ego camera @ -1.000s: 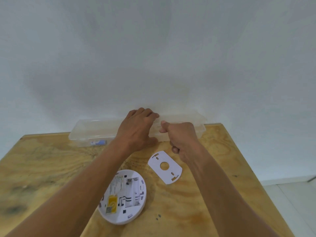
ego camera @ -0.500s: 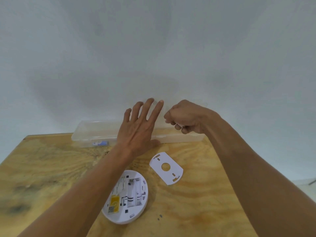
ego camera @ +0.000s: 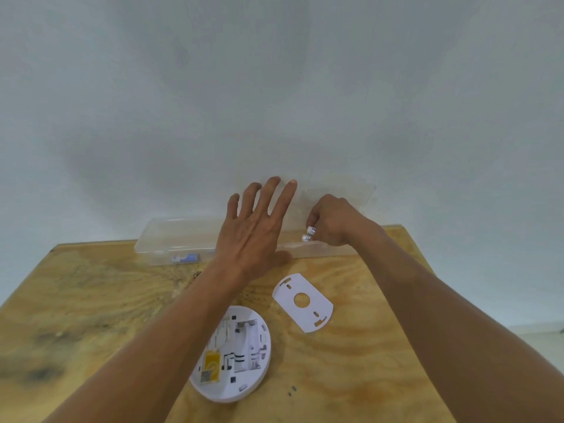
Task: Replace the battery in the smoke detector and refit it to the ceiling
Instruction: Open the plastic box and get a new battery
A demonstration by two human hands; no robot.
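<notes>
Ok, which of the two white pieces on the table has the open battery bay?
The round smoke detector nearest the camera, its bay facing up. The flat mounting plate beside it is only a thin sheet with a centre hole.

Single head-worn wide-angle view, looking forward and down across a plywood table. Close above it; far edge against a white wall.

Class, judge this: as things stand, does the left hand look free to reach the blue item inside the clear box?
Probably yes. The left hand is open and empty, holding back the lid, and the blue item lies uncovered in the clear box just beside it.
</notes>
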